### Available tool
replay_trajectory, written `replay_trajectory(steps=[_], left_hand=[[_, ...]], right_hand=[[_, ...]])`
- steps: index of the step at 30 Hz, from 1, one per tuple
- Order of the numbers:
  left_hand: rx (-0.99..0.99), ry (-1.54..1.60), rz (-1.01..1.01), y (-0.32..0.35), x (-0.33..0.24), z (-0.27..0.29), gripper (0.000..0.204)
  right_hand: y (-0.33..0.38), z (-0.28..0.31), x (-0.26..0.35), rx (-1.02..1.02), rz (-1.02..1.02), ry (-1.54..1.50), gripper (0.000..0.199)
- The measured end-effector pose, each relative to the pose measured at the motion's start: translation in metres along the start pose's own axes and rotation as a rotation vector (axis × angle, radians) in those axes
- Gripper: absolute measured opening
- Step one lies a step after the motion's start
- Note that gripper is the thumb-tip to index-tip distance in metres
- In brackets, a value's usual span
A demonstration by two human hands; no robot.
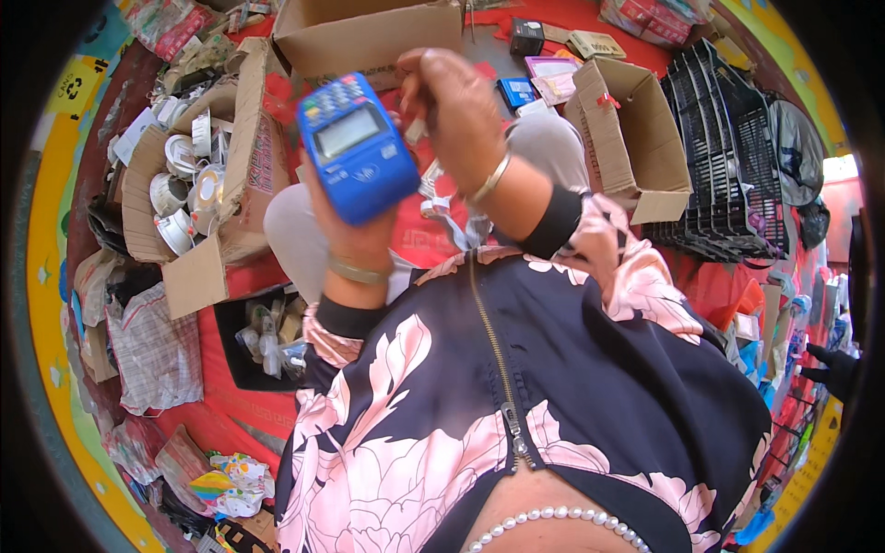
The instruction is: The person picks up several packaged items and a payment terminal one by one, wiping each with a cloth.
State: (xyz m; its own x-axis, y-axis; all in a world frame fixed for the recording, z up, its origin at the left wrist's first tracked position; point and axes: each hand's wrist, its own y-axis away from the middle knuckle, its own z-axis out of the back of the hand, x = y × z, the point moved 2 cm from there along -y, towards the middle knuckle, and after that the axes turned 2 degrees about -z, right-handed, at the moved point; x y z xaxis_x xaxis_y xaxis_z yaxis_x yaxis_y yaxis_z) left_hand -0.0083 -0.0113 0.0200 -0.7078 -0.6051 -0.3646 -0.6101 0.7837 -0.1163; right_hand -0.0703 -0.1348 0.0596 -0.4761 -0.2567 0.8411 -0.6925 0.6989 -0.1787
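A blue card payment terminal (355, 147) with a grey screen and a small keypad rests in my left hand (355, 241). The fingers of that hand wrap round it from beneath, mostly hidden by its body. Just right of the terminal, my right hand (452, 106) is raised with its fingers curled inward, apart from the keypad. Its fingertips are slightly blurred, and I cannot make out what they hold, if anything. Each wrist wears a bangle. Below the hands are my knees in pale trousers and a red cloth (419, 241).
Left stands an open cardboard box (205, 267) of white round fittings. Another box (369, 41) is ahead, and a third (659, 138) sits right beside black plastic crates (724, 157). A black tray (230, 355) with small bagged parts lies lower left, near a checked bag (157, 346).
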Motion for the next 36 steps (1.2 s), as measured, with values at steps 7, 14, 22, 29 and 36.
replay_trajectory(steps=[7, 14, 22, 29, 36], left_hand=[[0.092, -0.069, -0.113, -0.018, -0.072, 0.016, 0.073], [-0.175, -0.273, -0.217, -0.059, -0.085, 0.056, 0.069], [-0.469, -0.462, -0.268, -0.065, -0.074, 0.073, 0.072], [-0.287, -0.353, -0.129, -0.077, -0.067, 0.072, 0.073], [-0.459, -0.425, -0.119, -0.080, -0.063, 0.066, 0.072]], right_hand=[[-0.093, 0.096, -0.046, 0.215, -0.014, 0.685, 0.029], [-0.104, 0.205, -0.244, 0.790, -0.566, 1.986, 0.029], [-0.030, 0.292, -0.312, 0.561, -1.149, 1.544, 0.055], [-0.017, 0.335, -0.377, 0.329, -1.165, 1.595, 0.062], [-0.009, 0.323, -0.382, 1.209, -1.466, 1.846, 0.045]])
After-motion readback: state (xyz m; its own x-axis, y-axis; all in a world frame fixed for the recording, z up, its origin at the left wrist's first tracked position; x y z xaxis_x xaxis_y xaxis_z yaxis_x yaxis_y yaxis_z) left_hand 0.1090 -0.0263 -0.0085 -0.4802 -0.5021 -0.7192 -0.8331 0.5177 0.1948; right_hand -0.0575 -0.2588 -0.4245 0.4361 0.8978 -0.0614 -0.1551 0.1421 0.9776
